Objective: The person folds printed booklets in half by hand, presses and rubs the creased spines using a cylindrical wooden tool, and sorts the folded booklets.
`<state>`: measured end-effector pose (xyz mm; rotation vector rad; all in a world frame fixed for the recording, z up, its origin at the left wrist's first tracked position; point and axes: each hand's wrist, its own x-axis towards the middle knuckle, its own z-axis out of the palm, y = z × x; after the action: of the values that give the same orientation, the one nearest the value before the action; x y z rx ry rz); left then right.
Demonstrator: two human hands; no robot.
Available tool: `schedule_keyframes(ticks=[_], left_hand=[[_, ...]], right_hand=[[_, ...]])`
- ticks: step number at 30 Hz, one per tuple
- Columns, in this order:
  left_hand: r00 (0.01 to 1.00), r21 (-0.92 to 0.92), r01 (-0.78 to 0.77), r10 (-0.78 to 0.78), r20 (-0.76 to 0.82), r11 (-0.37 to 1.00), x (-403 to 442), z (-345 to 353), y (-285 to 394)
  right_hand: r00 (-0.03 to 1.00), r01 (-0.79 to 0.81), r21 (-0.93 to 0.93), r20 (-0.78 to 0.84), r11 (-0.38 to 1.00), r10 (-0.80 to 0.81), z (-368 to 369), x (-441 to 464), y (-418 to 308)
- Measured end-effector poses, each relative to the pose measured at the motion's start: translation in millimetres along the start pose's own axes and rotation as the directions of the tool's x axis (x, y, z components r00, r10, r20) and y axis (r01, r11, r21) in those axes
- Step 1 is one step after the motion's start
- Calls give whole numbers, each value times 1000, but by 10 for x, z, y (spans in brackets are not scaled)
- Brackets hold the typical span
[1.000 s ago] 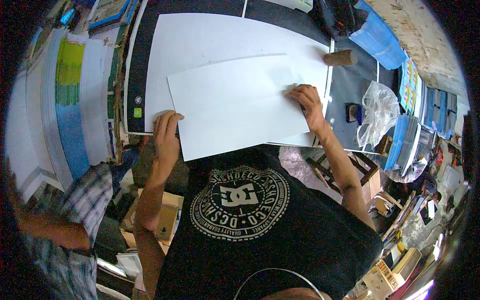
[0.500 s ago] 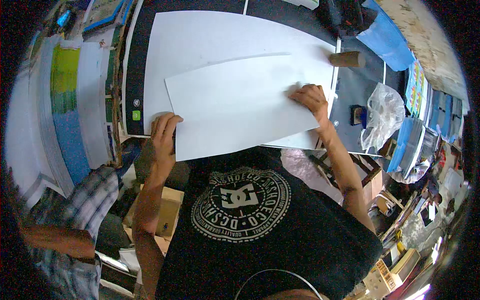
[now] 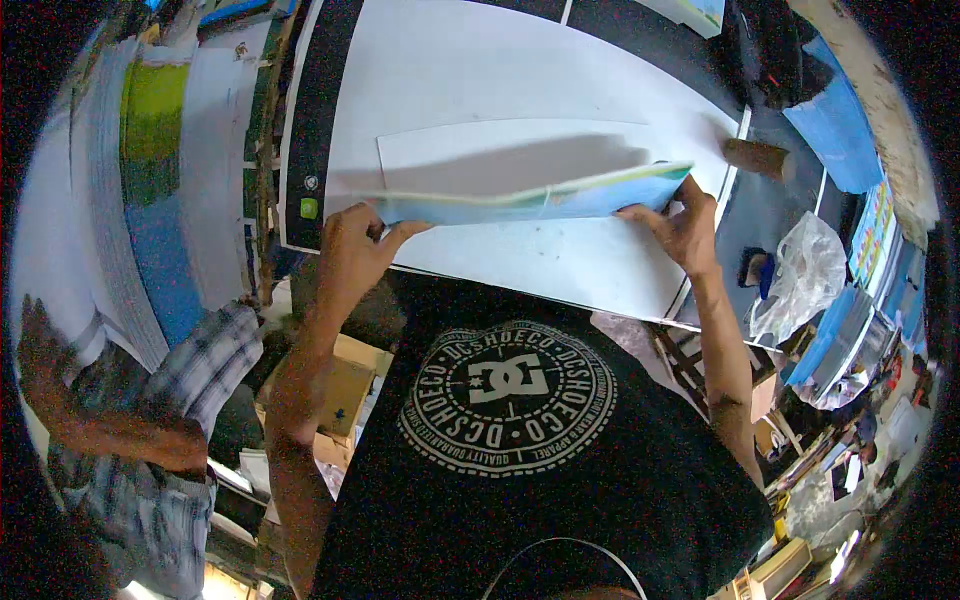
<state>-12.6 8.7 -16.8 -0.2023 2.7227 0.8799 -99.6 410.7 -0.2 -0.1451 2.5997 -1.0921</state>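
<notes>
A thin sheet (image 3: pixel 560 202) with a blue and green printed face is pinched by its edge, raised and steeply tilted. My left hand (image 3: pixel 358 250) is closed on its left end, thumb pointing inward. At the other end my right hand (image 3: pixel 688 228) grips the corner between thumb and fingers. Beneath lies a large white sheet (image 3: pixel 480 65) on the black tabletop, with the held sheet's shadow across it. A smaller white sheet (image 3: pixel 415 155) shows behind the raised one; whether they are joined I cannot tell.
Right of the white sheet stand a brown cylinder (image 3: pixel 757 158), a small dark block (image 3: pixel 755 270) and a clear plastic bag (image 3: pixel 800 280). Tall stacks of sheets (image 3: pixel 155 190) rise at the left. A person in a plaid shirt (image 3: pixel 205 365) is close by on that side.
The sheet that lay white side up has been lifted and tilted, so its blue-green printed side shows. Both hands now pinch its ends; the view has shifted slightly.
</notes>
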Motion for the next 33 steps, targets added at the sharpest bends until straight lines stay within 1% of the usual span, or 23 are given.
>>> schedule_keyframes(ticks=[1,2,5,7,8,10,13,14,16,17,18,20,22,23,24,25,26,27,29,30,31,32,33], left_hand=[[999,-9,34,-34,41,999,58,-88,116],[995,-18,67,-65,80,998,106,-138,174],[992,-179,46,-24,121,983,179,-107,87],[989,-123,-9,27,143,992,208,-177,169],[986,-96,-41,55,155,995,213,-205,200],[985,-116,-100,115,130,988,207,-201,174],[977,-125,-145,162,138,981,233,-119,46],[974,-124,-150,168,150,981,244,-99,4],[972,-68,-65,79,220,996,234,-250,142],[966,-42,-24,34,257,999,225,-286,178],[969,-66,-49,63,237,997,228,-250,134],[973,-106,-102,122,197,989,221,-185,43],[975,-118,-101,122,187,988,192,-235,83],[974,-123,-109,130,184,986,206,-255,111],[972,-156,-164,186,142,974,229,-203,64],[967,-189,-213,234,98,959,241,-96,-36],[961,-218,-257,273,48,942,255,-42,-108],[970,-177,-197,218,105,964,272,-62,-114],[975,-87,-60,77,207,994,270,-98,-87],[979,-136,-66,91,183,988,248,-84,-78],[983,-183,-72,101,156,980,234,-58,-60],[986,-225,-78,109,126,971,231,-45,-61],[993,-383,-87,113,44,920,219,39,-72]], right_hand=[[999,-21,-40,49,999,22,-26,44,-38],[999,-6,22,32,1000,5,-2,65,-11],[1000,17,177,-6,984,-17,83,107,63],[1000,-11,232,-5,973,13,94,107,31],[999,-33,197,7,980,32,80,101,5],[997,-70,119,23,990,68,31,88,-66],[999,30,-81,-31,996,-32,25,18,-32],[988,100,-91,-105,991,-109,15,-12,-59],[940,223,-122,-236,967,-247,4,-208,-195],[952,96,-189,-270,977,-146,-27,-355,-282],[874,264,-175,-372,949,-312,-51,-422,-550],[766,264,-471,-428,842,-480,-94,-716,-837],[734,364,-493,-371,790,-569,33,-823,-1264],[756,406,-504,-283,762,-590,155,-817,-1397],[764,441,-467,-253,766,-594,372,-736,-1514],[808,445,-422,-191,790,-557,571,-598,-1546],[822,439,-411,-176,799,-542,776,-451,-1576],[838,385,-494,-166,780,-519,948,-329,-1593],[830,310,-639,-180,704,-528,1177,-62,-1570],[824,274,-701,-181,658,-536,1279,74,-1552],[801,278,-704,-205,654,-562,1344,204,-1498],[808,294,-693,-189,659,-558,1394,303,-1454],[816,305,-679,-175,668,-551,1431,384,-1426]])
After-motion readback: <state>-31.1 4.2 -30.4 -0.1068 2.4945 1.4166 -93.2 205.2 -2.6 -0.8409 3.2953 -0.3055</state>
